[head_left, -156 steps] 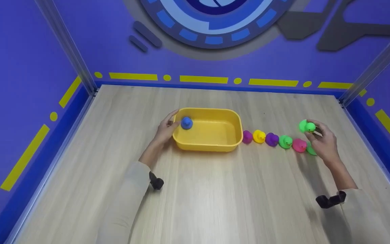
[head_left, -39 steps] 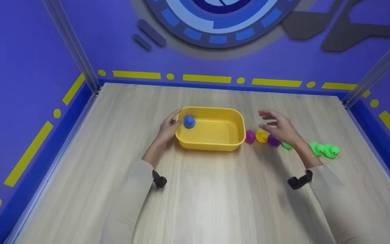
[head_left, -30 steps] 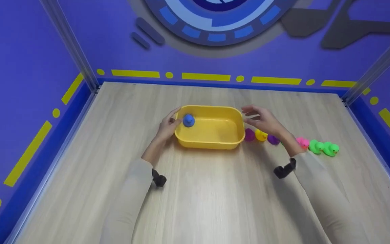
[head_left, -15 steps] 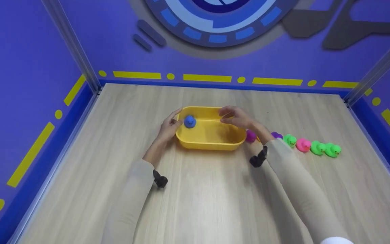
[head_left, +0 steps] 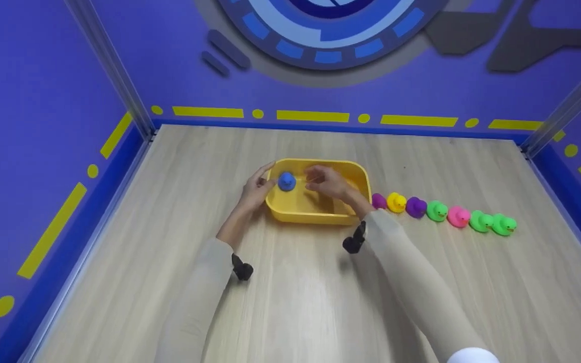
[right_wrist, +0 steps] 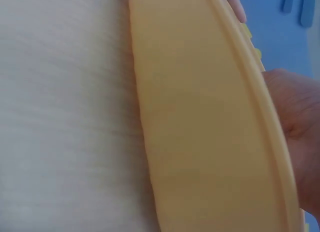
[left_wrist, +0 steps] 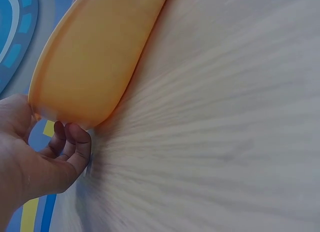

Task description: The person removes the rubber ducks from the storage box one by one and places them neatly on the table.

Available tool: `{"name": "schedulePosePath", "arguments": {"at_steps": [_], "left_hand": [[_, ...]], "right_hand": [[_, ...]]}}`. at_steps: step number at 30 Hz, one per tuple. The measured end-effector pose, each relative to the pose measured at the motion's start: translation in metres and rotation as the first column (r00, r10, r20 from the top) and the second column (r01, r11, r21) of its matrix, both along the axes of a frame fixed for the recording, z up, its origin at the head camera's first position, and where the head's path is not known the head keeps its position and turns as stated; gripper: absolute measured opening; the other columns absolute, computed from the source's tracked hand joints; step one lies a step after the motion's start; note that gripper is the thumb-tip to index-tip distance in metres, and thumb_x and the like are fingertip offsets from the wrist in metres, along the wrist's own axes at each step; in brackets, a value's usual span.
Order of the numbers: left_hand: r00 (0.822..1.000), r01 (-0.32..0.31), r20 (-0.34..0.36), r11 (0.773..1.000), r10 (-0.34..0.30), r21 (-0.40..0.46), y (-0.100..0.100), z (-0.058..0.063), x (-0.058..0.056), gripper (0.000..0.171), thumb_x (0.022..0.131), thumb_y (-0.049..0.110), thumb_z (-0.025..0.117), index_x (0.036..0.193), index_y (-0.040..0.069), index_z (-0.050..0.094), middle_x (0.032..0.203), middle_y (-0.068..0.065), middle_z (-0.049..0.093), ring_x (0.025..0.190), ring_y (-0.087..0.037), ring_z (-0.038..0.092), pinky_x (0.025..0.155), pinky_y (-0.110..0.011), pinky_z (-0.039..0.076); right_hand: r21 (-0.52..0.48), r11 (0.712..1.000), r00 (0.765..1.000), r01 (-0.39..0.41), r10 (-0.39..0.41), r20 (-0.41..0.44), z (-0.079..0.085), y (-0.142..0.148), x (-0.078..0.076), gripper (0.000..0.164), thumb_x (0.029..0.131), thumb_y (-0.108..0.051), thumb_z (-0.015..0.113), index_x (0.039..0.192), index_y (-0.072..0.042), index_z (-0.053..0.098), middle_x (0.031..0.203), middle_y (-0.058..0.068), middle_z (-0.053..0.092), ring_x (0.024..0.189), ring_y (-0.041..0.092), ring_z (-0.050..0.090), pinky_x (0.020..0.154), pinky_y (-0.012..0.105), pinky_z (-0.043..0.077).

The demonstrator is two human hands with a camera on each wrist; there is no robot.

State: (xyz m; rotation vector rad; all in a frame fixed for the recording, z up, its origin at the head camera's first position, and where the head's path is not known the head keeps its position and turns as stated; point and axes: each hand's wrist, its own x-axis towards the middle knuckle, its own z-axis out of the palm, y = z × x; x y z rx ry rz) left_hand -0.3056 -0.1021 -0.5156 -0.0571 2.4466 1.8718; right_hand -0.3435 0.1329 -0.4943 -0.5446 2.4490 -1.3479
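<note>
A yellow plastic tub stands on the table with a blue rubber duck at its left end. My left hand grips the tub's left end; in the left wrist view its fingers curl against the tub's outer wall, while the thumb is partly hidden. Over the tub's inside hovers my right hand, fingers loosely bent and holding nothing, just right of the blue duck and apart from it. The right wrist view shows that hand mostly hidden behind the tub's wall.
Right of the tub runs a line of rubber ducks: magenta, yellow, purple, green, pink, then two more green ducks, the last one farthest right. Blue printed panels enclose the wooden table.
Earlier my right hand held a green duck, which now stands at the line's right end. That hand has since moved left, over the tub to near the blue duck. My left hand stays on the tub.
</note>
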Motion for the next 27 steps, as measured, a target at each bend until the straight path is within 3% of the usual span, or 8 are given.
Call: {"name": "schedulePosePath", "arguments": {"at_steps": [4,8,16,22,27], "left_hand": [[1.0,0.002,-0.01,1.0,-0.002,0.004,0.001,0.0,0.0,0.051,0.103,0.02,0.061,0.152,0.025,0.05,0.097,-0.001,0.051,0.088,-0.012,0.048,0.067,-0.019,0.042],[1.0,0.007,-0.009,1.0,-0.007,0.001,0.002,0.0,0.0,0.05,0.103,0.021,0.061,0.152,0.026,0.051,0.096,0.0,0.05,0.088,-0.012,0.047,0.067,-0.019,0.041],[1.0,0.017,-0.023,0.999,-0.018,-0.032,0.001,0.001,0.0,0.049,0.104,0.022,0.059,0.152,0.027,0.05,0.098,-0.001,0.052,0.089,-0.012,0.048,0.066,-0.019,0.042],[0.999,0.026,-0.04,1.0,-0.027,-0.015,0.001,0.0,0.001,0.049,0.104,0.019,0.059,0.152,0.024,0.05,0.093,-0.001,0.049,0.083,-0.012,0.046,0.064,-0.019,0.04],[0.999,0.02,-0.042,0.999,-0.021,-0.025,0.001,-0.001,0.001,0.048,0.105,0.02,0.058,0.152,0.024,0.05,0.094,0.0,0.048,0.084,-0.012,0.046,0.065,-0.019,0.039]], "right_hand": [[0.016,1.0,1.0,0.006,-0.006,0.025,-0.004,-0.012,0.0,0.046,0.098,-0.004,0.066,0.142,0.001,0.056,0.137,0.024,0.06,0.127,0.037,0.057,0.113,0.048,0.045],[-0.011,1.0,1.0,-0.013,0.013,0.019,-0.006,-0.025,0.001,0.047,0.096,0.0,0.066,0.142,0.002,0.055,0.139,0.023,0.06,0.129,0.038,0.057,0.114,0.048,0.044],[0.057,0.998,0.996,-0.006,0.011,-0.083,-0.008,-0.045,0.005,0.048,0.093,-0.004,0.072,0.138,0.004,0.057,0.119,0.026,0.066,0.108,0.036,0.063,0.099,0.046,0.052],[0.024,0.999,0.99,-0.047,0.049,-0.132,-0.008,-0.052,0.005,0.042,0.09,-0.002,0.075,0.13,0.005,0.064,0.128,0.024,0.067,0.117,0.04,0.065,0.105,0.048,0.052],[0.081,0.996,0.988,-0.04,0.051,-0.147,-0.007,-0.056,0.006,0.043,0.089,-0.006,0.078,0.128,0.004,0.065,0.127,0.023,0.068,0.116,0.039,0.064,0.105,0.048,0.051]]}}
